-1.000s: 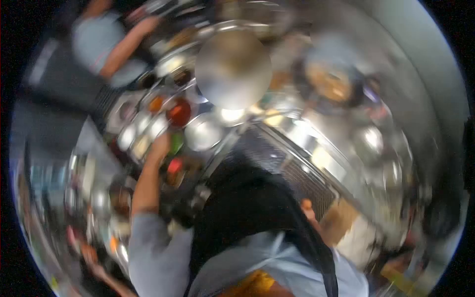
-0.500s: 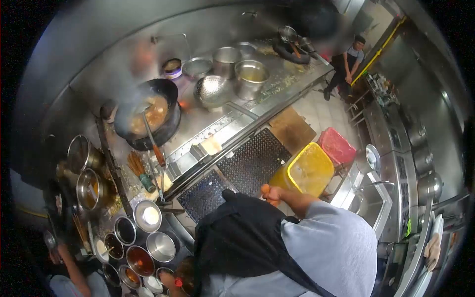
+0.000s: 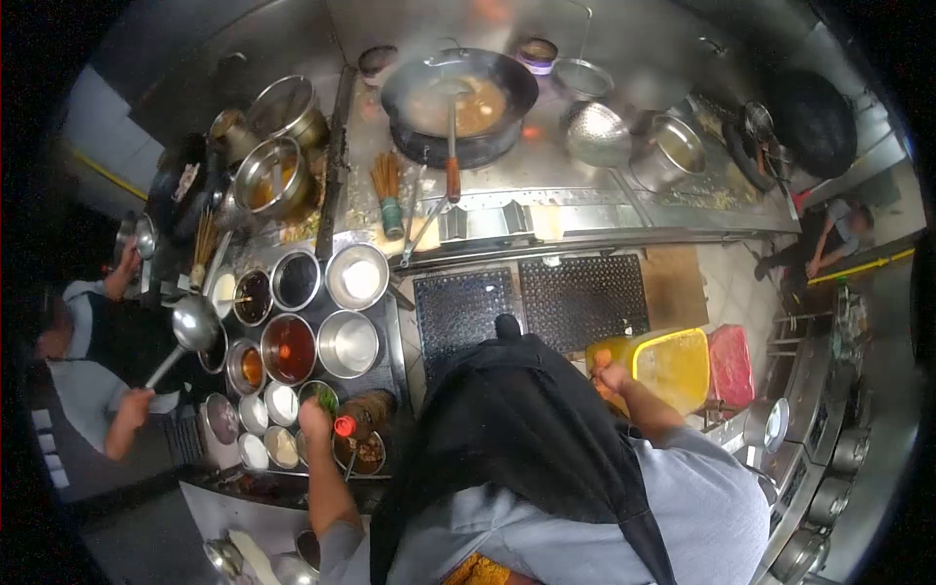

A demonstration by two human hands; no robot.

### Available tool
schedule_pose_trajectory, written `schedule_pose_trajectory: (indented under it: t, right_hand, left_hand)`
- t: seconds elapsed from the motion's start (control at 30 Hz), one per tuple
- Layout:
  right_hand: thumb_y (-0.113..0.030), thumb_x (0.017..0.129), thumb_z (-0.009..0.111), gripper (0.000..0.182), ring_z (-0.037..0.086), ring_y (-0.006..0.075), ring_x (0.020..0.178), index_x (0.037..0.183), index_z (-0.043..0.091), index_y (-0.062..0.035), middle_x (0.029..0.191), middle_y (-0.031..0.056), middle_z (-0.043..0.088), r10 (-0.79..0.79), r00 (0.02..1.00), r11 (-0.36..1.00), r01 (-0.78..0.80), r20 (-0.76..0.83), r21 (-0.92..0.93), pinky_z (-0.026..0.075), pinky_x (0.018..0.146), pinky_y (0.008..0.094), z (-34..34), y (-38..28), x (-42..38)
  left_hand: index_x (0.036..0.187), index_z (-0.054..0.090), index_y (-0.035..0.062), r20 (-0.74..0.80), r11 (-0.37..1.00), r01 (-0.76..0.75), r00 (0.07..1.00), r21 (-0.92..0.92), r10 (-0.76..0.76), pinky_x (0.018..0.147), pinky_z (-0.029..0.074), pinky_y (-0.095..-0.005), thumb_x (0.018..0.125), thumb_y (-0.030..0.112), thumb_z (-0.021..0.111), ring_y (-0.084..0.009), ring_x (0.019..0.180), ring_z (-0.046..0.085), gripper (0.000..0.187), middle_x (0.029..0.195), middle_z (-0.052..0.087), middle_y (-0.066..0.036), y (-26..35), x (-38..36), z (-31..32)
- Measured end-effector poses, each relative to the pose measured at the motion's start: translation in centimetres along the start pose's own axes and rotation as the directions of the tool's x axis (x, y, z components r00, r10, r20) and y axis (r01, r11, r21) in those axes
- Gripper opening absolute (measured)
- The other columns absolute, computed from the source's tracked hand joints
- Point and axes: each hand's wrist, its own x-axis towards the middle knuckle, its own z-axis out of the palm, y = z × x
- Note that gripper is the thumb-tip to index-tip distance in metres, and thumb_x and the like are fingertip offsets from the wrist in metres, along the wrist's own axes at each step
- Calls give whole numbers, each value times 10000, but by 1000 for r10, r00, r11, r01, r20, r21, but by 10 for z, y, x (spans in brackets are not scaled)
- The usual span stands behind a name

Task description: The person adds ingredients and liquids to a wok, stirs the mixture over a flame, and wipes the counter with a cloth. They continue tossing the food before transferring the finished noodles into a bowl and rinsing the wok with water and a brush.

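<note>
My right hand [image 3: 614, 378] is closed around something rounded and orange-brown that looks like eggs [image 3: 603, 358], in front of the yellow bin [image 3: 673, 369]. Reaching to the bowls on the left, my left hand [image 3: 314, 419] is at a small bowl of chopped greens [image 3: 324, 394], its fingers hidden from above. Close beside that hand is a dark bottle with a red cap [image 3: 345, 426]. A steel bowl of red-brown sauce [image 3: 289, 349] and an empty-looking steel pot [image 3: 348, 343] sit just beyond it.
A steaming wok [image 3: 460, 136] with a wooden-handled ladle [image 3: 452, 180] stands on the stove. A co-worker at left holds another ladle [image 3: 195, 324] close to the bowls. Rubber mats [image 3: 583, 292] cover the floor; another person [image 3: 834, 239] is at far right.
The view has swung left, bringing the wok to the top middle and the bowls further in. My left hand shows at the greens; my right hand stays closed near the yellow bin.
</note>
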Motion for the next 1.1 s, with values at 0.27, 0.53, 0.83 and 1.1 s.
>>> schedule_pose_trajectory:
  t: [0.27, 0.53, 0.83, 1.1]
  right_hand:
    - [-396, 804, 636, 454, 677, 289, 914, 1014, 689, 3, 1001, 172, 704, -142, 989, 986, 144, -30, 85, 512, 807, 373, -9, -11, 64]
    - [-397, 826, 647, 407, 681, 330, 870, 998, 683, -30, 929, 180, 705, -210, 977, 936, 193, 28, 295, 533, 786, 408, -72, -69, 19]
    - [-363, 834, 623, 407, 638, 328, 999, 1053, 637, -20, 1051, 180, 674, -303, 953, 893, 290, -19, 343, 506, 841, 403, -77, 2, 139]
    - [-279, 901, 592, 266, 639, 207, 726, 974, 645, -29, 807, 81, 669, -93, 992, 707, 2, 91, 707, 506, 650, 350, -141, 69, 153]
  left_hand:
    - [958, 690, -10, -96, 778, 180, 951, -602, -294, 540, 496, -307, 870, 102, 659, -166, 628, 649, 146, 758, 695, -98, 35, -34, -51]
    - [1101, 602, -12, -4, 155, 55, 934, -986, -358, 664, 546, -229, 908, 109, 658, -156, 795, 643, 235, 1032, 654, -118, 121, -48, -164]
    - [1132, 591, -92, -227, 204, -256, 961, -945, 157, 713, 574, -292, 886, 62, 650, -211, 837, 678, 296, 1100, 653, -198, 453, 114, -194]
    - [1226, 576, -84, -127, 573, -241, 965, -784, 231, 602, 553, -272, 940, 125, 597, -188, 732, 705, 355, 941, 700, -162, 670, 334, -86]
